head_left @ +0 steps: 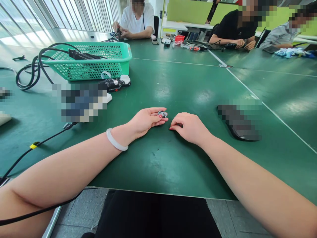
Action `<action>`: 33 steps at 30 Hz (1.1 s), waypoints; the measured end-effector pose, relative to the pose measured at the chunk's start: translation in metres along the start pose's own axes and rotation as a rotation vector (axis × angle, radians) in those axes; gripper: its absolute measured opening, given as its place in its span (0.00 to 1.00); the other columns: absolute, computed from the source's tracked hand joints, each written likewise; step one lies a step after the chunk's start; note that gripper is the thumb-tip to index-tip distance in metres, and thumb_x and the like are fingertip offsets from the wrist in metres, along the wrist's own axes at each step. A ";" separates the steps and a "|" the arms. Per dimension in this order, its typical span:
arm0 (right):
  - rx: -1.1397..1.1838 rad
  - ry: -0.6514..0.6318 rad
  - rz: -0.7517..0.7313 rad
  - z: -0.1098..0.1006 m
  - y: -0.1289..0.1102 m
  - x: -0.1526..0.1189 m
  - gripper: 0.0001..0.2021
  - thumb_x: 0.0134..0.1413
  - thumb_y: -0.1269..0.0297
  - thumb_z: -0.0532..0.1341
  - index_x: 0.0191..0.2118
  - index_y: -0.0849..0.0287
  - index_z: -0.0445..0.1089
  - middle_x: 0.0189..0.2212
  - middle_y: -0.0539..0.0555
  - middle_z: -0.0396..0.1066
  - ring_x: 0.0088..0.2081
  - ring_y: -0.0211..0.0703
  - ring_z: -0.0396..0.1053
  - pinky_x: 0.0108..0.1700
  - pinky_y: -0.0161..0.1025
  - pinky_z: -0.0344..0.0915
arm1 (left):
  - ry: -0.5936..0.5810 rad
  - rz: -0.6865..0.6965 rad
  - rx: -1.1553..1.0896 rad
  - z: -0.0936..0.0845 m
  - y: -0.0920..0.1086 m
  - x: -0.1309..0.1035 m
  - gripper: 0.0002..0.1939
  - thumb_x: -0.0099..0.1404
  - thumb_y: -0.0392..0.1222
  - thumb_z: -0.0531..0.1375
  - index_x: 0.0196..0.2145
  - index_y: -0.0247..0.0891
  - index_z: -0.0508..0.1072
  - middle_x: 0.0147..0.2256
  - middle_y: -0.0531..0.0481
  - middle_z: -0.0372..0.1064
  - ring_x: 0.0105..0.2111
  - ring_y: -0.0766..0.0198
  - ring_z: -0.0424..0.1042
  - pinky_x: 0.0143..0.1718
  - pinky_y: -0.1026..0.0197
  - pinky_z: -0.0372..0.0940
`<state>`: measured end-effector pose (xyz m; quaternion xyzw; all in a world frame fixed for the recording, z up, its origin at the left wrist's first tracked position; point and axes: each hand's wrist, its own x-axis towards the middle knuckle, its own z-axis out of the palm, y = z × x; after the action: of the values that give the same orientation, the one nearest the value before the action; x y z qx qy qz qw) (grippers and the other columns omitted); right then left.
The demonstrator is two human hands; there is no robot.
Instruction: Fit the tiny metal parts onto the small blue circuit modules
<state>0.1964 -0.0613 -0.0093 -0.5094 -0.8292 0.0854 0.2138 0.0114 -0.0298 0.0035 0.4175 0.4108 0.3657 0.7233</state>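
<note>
My left hand (pixel 146 121) is just above the green table, palm turned up. Its thumb presses a small black-and-silver part (pixel 162 114) against the fingers; the part is too small for me to tell its kind. A short gap to the right, my right hand (pixel 187 127) is closed in a pinch, knuckles up, thumb and index fingertip together. Whatever those fingertips may hold is hidden. The two hands do not touch.
A green plastic basket (pixel 96 71) with a black cable stands at the back left. Before it lie a black corded tool (pixel 115 84) and a blurred item (pixel 81 104). A dark, partly blurred object (pixel 239 124) rests at right. Several people sit across the table (pixel 173 165).
</note>
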 end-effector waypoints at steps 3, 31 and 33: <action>-0.024 -0.059 -0.033 -0.002 0.000 -0.002 0.07 0.55 0.69 0.58 0.26 0.57 0.68 0.27 0.50 0.68 0.31 0.39 0.65 0.34 0.37 0.60 | 0.001 -0.007 -0.002 0.000 0.000 0.000 0.15 0.61 0.24 0.56 0.45 0.29 0.72 0.38 0.44 0.72 0.34 0.68 0.74 0.49 0.58 0.67; -0.106 -0.018 0.108 -0.005 0.010 0.000 0.06 0.53 0.67 0.60 0.28 0.56 0.74 0.29 0.52 0.74 0.35 0.45 0.65 0.37 0.42 0.62 | -0.005 -0.046 0.036 0.000 0.001 0.000 0.22 0.56 0.19 0.55 0.48 0.27 0.70 0.39 0.41 0.72 0.39 0.63 0.75 0.54 0.55 0.64; -0.136 -0.019 0.096 -0.003 0.009 0.001 0.07 0.54 0.70 0.59 0.29 0.57 0.74 0.29 0.52 0.74 0.35 0.44 0.65 0.37 0.42 0.62 | -0.002 -0.052 0.031 0.000 0.002 0.000 0.21 0.56 0.20 0.55 0.47 0.27 0.71 0.40 0.40 0.72 0.39 0.62 0.75 0.55 0.55 0.64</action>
<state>0.2051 -0.0565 -0.0098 -0.5611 -0.8096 0.0437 0.1664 0.0109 -0.0290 0.0050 0.4181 0.4265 0.3400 0.7264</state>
